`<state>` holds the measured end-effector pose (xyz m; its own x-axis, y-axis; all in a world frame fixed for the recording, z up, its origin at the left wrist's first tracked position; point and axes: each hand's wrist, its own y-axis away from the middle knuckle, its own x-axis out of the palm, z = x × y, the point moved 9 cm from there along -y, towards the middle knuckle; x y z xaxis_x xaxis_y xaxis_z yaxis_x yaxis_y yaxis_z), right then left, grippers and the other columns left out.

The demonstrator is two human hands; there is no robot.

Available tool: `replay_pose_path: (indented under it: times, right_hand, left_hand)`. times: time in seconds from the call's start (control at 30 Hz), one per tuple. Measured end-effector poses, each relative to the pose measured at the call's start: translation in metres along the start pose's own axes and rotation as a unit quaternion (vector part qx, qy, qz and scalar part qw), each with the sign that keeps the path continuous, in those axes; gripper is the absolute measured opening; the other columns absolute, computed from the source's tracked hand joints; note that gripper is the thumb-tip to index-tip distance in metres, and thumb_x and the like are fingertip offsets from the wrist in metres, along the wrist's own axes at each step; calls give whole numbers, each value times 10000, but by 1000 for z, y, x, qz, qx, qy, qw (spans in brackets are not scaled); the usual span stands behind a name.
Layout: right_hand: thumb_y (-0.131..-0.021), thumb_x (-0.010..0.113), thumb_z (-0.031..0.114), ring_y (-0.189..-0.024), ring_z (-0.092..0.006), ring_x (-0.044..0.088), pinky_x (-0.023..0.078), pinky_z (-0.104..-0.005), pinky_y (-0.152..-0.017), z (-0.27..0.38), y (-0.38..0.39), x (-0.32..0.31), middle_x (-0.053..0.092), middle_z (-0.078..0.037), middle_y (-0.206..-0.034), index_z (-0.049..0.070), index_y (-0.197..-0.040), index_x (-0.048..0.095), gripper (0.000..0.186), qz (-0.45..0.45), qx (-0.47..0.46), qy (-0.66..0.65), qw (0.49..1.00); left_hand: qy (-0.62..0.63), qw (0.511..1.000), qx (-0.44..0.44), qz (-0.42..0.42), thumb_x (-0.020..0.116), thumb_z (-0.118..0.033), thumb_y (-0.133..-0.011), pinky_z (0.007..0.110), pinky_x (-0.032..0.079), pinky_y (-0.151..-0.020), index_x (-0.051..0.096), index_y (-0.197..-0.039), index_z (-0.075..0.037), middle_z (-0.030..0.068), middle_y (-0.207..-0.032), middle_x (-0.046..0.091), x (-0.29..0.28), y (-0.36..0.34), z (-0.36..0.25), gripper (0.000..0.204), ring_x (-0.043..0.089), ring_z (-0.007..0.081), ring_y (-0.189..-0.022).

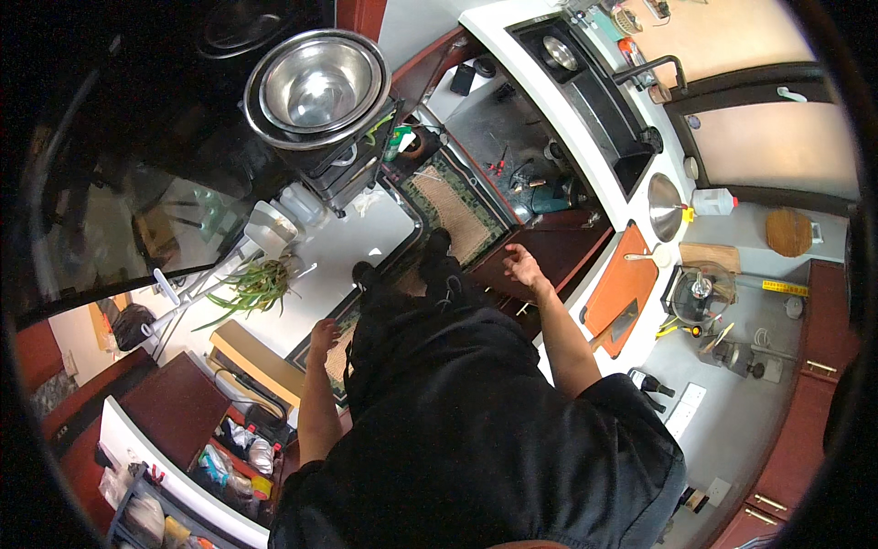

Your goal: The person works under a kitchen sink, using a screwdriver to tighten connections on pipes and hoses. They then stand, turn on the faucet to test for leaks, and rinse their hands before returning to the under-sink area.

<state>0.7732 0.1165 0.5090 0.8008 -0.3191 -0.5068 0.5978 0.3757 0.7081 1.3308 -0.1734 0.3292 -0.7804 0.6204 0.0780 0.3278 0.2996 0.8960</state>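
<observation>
My right hand (522, 265) is held out over an open dark red cabinet door (558, 247), its fingers loosely bent and apart, with nothing in them. Whether it touches the door I cannot tell. At my other side my left hand (324, 336) hangs by my leg above the patterned mat (457, 215); it looks loosely open and holds nothing I can see. Beyond the door lies the cabinet's interior, with a teal object (549, 199) and small red-handled tools (498, 163) on its floor.
The white counter carries a black sink (594, 105), an orange cutting board (622, 284) with a knife (624, 320), and a metal lid (666, 206). Nested steel bowls (320, 87) sit on a dark rack. A leafy plant (251, 288) and a cardboard box (261, 366) stand left.
</observation>
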Motion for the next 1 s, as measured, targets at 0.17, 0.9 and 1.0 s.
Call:
replay_pose_path:
  times: [0.17, 0.9, 1.0]
  right_hand:
    - [-989, 664, 158, -943, -215, 678, 575, -368, -718, 5, -12, -6, 648, -133, -1219, 98, -1483, 438, 546, -72, -117, 82, 987]
    - [-1013, 638, 183, -814, -163, 671, 543, -343, -648, -8, -85, -28, 665, -79, -1073, 82, -1443, 508, 461, 84, 0, -22, 996]
    - [-1024, 644, 199, -820, -163, 669, 546, -341, -655, -7, -100, -32, 673, -84, -1083, 72, -1431, 523, 443, 112, 9, -45, 993]
  left_hand:
    - [27, 1000, -2, 0, 580, -189, -1009, 317, 534, -689, 612, -1307, -106, 60, -1038, 719, 2, 4, -1, 311, 684, 171, -831]
    - [114, 993, -11, 13, 618, -128, -1001, 312, 524, -602, 595, -1309, -70, 94, -1009, 721, 50, 2, -25, 314, 673, 177, -779]
    - [26, 998, 28, -47, 626, -130, -1019, 325, 553, -631, 613, -1271, -62, 113, -1019, 730, 73, 21, -54, 262, 679, 184, -776]
